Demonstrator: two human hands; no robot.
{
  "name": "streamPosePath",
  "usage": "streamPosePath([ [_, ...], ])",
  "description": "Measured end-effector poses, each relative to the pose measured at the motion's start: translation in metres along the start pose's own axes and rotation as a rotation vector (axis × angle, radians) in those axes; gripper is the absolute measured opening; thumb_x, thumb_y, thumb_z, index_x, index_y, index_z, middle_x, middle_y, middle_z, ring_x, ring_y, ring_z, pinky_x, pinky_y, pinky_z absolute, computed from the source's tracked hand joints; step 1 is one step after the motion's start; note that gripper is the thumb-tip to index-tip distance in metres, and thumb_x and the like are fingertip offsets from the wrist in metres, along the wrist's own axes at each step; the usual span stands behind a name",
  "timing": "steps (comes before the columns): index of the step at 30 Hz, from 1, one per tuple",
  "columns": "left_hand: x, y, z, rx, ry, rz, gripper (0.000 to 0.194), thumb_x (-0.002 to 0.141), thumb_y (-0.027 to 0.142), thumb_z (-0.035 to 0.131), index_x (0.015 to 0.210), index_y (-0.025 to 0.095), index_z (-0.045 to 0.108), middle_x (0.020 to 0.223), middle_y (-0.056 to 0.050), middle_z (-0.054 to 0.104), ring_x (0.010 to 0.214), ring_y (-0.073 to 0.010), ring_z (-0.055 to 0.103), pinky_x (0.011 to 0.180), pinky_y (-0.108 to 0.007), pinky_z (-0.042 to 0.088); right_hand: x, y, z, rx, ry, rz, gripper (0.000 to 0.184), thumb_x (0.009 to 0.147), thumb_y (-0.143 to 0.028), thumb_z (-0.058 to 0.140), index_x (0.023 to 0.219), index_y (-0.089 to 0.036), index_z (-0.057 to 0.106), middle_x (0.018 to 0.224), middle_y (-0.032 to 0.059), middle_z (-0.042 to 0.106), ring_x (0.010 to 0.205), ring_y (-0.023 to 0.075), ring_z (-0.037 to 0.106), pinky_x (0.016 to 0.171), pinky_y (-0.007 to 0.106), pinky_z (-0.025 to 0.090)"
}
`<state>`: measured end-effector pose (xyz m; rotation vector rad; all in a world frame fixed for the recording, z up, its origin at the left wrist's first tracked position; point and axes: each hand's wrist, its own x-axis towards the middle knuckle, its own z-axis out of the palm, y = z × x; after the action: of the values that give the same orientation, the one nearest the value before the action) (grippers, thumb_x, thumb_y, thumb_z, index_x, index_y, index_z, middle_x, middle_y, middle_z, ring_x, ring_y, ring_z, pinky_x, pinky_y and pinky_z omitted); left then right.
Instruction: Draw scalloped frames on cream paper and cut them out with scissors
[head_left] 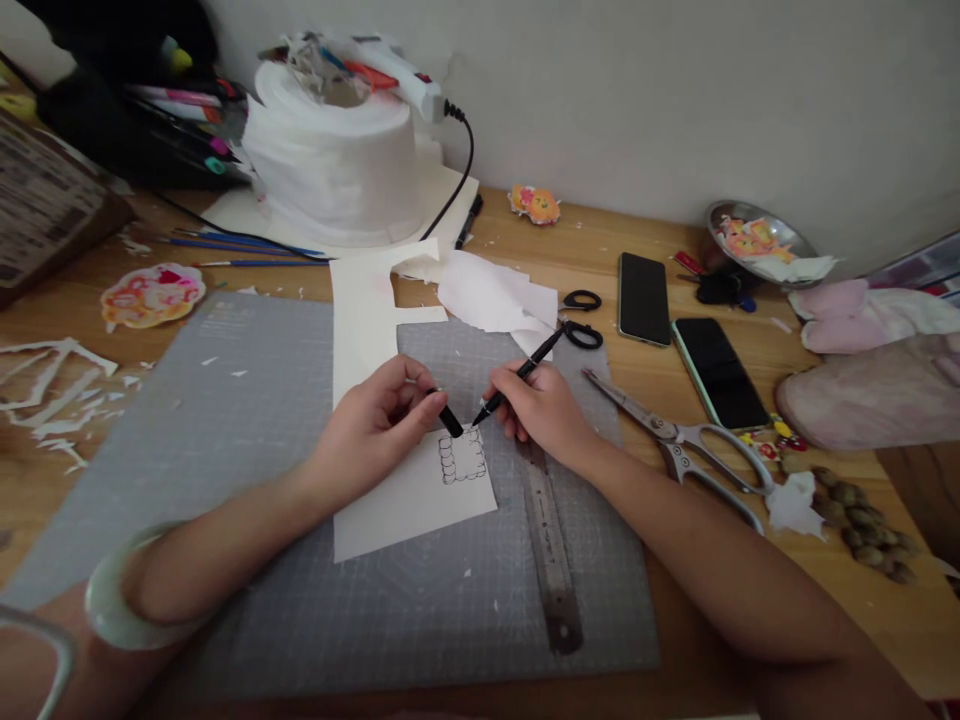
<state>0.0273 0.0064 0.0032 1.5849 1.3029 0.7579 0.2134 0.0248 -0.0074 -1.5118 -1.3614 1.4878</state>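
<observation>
L hand pinching pen cap; R hand gripping blk pen, tip at top edge of scalloped sq outline, wht paper, gry mat under

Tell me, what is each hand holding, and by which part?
The right hand holds a black pen by its lower half, above the tip. The left hand holds a black cap by its upper end.

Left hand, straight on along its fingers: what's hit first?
Probably the right hand or the black pen it holds, across a small gap from the left hand and its pen cap. Depth is unclear from one view.
</observation>
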Motion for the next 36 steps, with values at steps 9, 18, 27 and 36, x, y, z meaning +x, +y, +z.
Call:
streamPosePath([
  [9, 0.004, -0.005, 0.005, -0.202, 0.056, -0.047, 0.014, 0.08, 0.029, 0.053, 0.085, 0.022, 0.042, 0.066, 0.004, 0.061, 0.048, -0.009, 0.047, 0.043, -0.019, 0.035, 0.0, 0.006, 0.002, 0.247, 0.094, -0.085, 0.026, 0.079, -0.036, 0.053, 0.063, -0.017, 0.058, 0.044, -0.0061, 0.052, 0.033, 0.0051, 0.046, 0.031, 0.014, 0.031],
  [18, 0.003, 0.004, 0.005, -0.317, 0.044, -0.079, 0.017, 0.075, 0.029, 0.057, 0.079, 0.022, 0.042, 0.062, 0.004, 0.06, 0.045, -0.0086, 0.044, 0.041, -0.02, 0.037, 0.005, 0.007, 0.004, 0.451, 0.206, -0.111, 0.033, 0.073, -0.05, 0.06, 0.065, -0.018, 0.059, 0.046, -0.0043, 0.056, 0.037, 0.0084, 0.052, 0.035, 0.017, 0.038],
  [27, 0.001, 0.003, 0.005, -0.333, -0.03, -0.08, 0.018, 0.074, 0.03, 0.057, 0.076, 0.021, 0.041, 0.065, 0.004, 0.062, 0.046, -0.0077, 0.042, 0.044, -0.02, 0.033, 0.009, 0.007, 0.001, 0.6, 0.152, -0.08, 0.032, 0.07, -0.049, 0.063, 0.067, -0.018, 0.058, 0.046, -0.0049, 0.057, 0.037, 0.0076, 0.05, 0.036, 0.017, 0.036],
  [36, 0.0, 0.002, 0.008, -0.359, -0.066, -0.037, 0.02, 0.074, 0.029, 0.06, 0.074, 0.022, 0.042, 0.065, 0.004, 0.062, 0.045, -0.0079, 0.044, 0.043, -0.021, 0.033, 0.006, 0.004, 0.003, 0.581, -0.061, -0.121, 0.038, 0.063, -0.052, 0.073, 0.069, -0.017, 0.06, 0.051, -0.0041, 0.059, 0.04, 0.0079, 0.052, 0.039, 0.018, 0.038],
])
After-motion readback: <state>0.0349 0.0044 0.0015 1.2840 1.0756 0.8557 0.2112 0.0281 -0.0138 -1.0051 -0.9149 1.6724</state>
